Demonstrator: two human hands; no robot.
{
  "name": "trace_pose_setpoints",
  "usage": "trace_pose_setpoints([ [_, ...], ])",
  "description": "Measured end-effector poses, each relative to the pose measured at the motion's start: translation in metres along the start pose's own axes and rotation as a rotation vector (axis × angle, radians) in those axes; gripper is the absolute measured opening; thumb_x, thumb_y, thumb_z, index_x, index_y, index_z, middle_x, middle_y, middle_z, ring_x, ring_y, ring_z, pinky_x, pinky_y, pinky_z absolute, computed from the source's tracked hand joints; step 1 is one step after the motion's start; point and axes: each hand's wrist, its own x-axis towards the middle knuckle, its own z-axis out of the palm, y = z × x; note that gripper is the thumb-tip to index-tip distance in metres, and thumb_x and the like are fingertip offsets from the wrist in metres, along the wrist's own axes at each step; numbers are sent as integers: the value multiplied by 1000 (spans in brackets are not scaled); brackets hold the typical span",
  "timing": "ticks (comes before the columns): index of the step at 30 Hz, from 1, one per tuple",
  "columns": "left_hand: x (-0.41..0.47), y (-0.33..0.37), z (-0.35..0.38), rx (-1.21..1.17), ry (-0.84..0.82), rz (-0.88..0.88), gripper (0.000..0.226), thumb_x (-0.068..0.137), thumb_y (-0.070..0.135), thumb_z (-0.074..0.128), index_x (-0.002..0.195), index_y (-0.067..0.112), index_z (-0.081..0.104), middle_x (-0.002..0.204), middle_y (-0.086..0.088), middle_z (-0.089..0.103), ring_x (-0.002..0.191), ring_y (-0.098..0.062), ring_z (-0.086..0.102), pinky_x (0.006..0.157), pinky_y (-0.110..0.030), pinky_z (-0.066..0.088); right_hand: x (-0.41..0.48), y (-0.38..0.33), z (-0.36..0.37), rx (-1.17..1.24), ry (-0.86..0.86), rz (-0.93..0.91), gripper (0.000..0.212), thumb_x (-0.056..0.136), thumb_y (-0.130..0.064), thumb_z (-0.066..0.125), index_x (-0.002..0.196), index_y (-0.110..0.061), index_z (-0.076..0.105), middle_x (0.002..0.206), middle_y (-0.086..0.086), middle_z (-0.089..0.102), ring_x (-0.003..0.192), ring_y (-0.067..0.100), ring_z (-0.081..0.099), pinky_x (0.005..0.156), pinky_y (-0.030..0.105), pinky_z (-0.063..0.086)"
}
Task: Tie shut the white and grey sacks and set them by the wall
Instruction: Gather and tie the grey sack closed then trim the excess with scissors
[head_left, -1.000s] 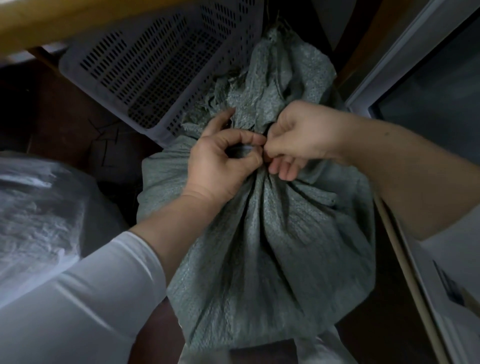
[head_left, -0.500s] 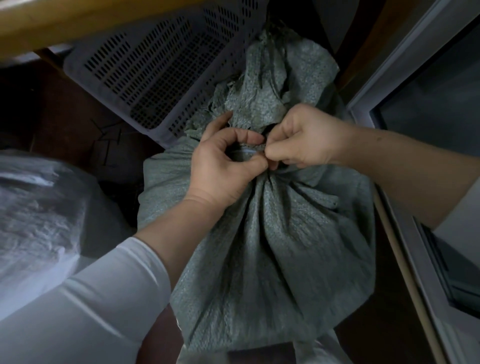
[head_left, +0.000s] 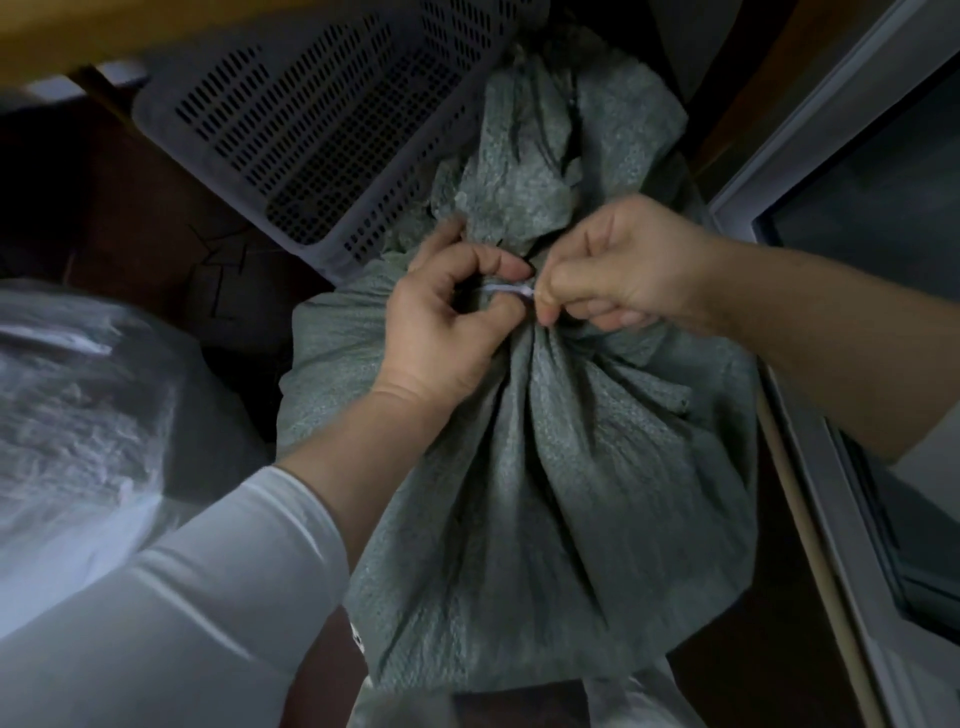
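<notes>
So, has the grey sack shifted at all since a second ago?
No. The grey sack still lies with its gathered neck just beside the near corner of the perforated basket, the same as earlier.

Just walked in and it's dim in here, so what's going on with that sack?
A person is tying the grey sack shut. The left hand grips its gathered neck, while the right hand pinches a pale tie at the neck. Whether the knot is done can't be seen. A white sack lies to the left, and a perforated crate is behind.
</notes>
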Motion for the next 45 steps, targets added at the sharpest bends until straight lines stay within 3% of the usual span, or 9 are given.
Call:
trace_pose_setpoints([
  [5, -8, 7, -8, 69, -68, 107, 25, 62, 42, 61, 86, 36, 63, 136, -15, 45, 119, 13, 26, 91, 11, 20, -4, -4, -3, -36, -11, 71, 23, 79, -2, 57, 56, -3, 63, 37, -1, 36, 29, 8, 24, 38, 13, 13],
  [13, -7, 1, 4, 114, 77, 118, 22, 65, 38, 63, 85, 31, 67, 122, -8, 54, 120, 4, 39, 88, 9, 25, 5, -9, 1, 6, 82, 66, 36, 75, 0, 55, 40, -5, 57, 32, 0, 29, 28, 9, 17, 35, 7, 13],
  [20, -7, 8, -2, -9, -14, 33, 34, 62, 45, 57, 95, 40, 63, 126, -14, 56, 115, 15, 31, 84, 11, 25, 3, -3, 7, 91, 120, 72, 30, 73, -3, 54, 43, -6, 58, 32, -2, 31, 29, 8, 19, 38, 10, 11],
  [26, -10, 14, 6, -134, 71, -78, 16, 56, 43, 57, 70, 39, 64, 109, -16, 68, 124, -4, 41, 88, 11, 22, 2, -5, 16, 175, 155, 1, 52, 79, 4, 53, 29, -12, 50, 28, -11, 31, 26, 1, 20, 31, 8, 15],
  [29, -9, 9, 7, -227, 111, -98, 22, 56, 40, 61, 66, 24, 73, 83, 10, 69, 123, -33, 49, 110, -22, 35, 3, -6, 18, 171, 154, -32, 46, 79, 6, 53, 37, -14, 51, 27, -9, 34, 25, 1, 22, 31, 8, 16],
  [31, -8, 9, 6, -246, 127, -105, 27, 56, 38, 62, 76, 22, 71, 77, 11, 62, 119, -39, 49, 107, -44, 39, 4, -7, 17, 157, 156, -39, 37, 78, 5, 54, 44, -9, 53, 26, -9, 36, 25, 1, 22, 33, 10, 15],
  [39, -4, 8, 3, -353, 125, -192, 6, 54, 35, 69, 59, 32, 71, 68, 14, 60, 117, -48, 47, 102, -58, 38, 9, -10, 20, 149, 143, -40, 38, 72, 3, 57, 37, -12, 55, 29, -8, 31, 28, 5, 19, 38, 10, 14],
  [42, -5, 1, -2, -365, 25, -202, 12, 57, 30, 71, 68, 30, 74, 81, 16, 68, 129, -33, 42, 114, -35, 32, 9, -13, 10, 84, 109, 47, 39, 74, 0, 59, 38, -14, 57, 32, -5, 31, 28, 8, 20, 39, 13, 12],
  [45, -9, 7, -8, -310, -18, -182, 21, 59, 29, 77, 80, 28, 76, 116, -11, 64, 133, -12, 37, 102, -2, 28, 2, -13, 4, 57, 84, 86, 22, 76, -1, 56, 56, -4, 63, 33, -4, 33, 29, 8, 21, 40, 15, 12],
])
